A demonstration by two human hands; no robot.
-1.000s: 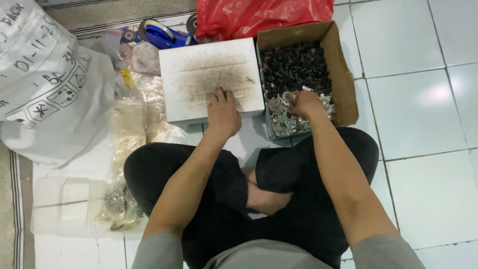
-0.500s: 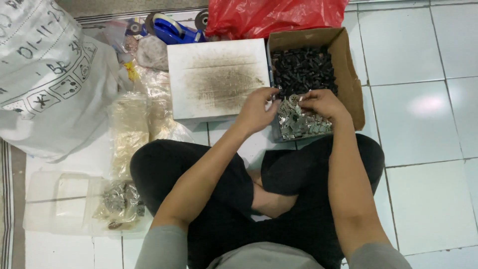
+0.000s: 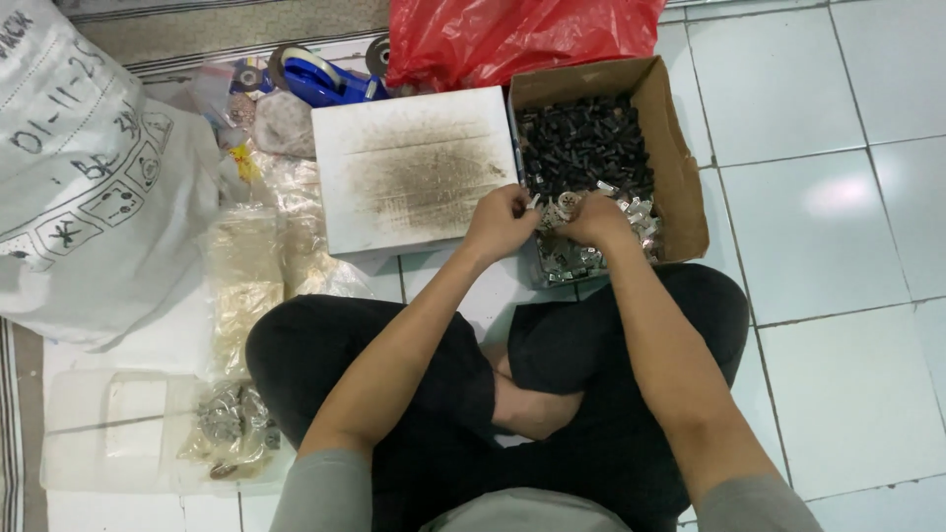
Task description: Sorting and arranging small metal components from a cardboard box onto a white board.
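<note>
We pinch small metal parts (image 3: 564, 205) between left hand (image 3: 500, 222) and right hand (image 3: 594, 219), fingers curled shut, above the cardboard box (image 3: 680, 177); fitting seems underway; next needs steady alignment.

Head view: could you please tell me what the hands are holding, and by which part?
Both the left hand and right hand pinch a small silvery metal part between their fingertips over the cardboard box; which part is gripped cannot be told.

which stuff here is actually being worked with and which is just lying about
In use: left hand and right hand together on a small silver part; cardboard box of black and silver parts; white board.

Lying about: red bag, white sack, blue tape dispenser, clear bags.
</note>
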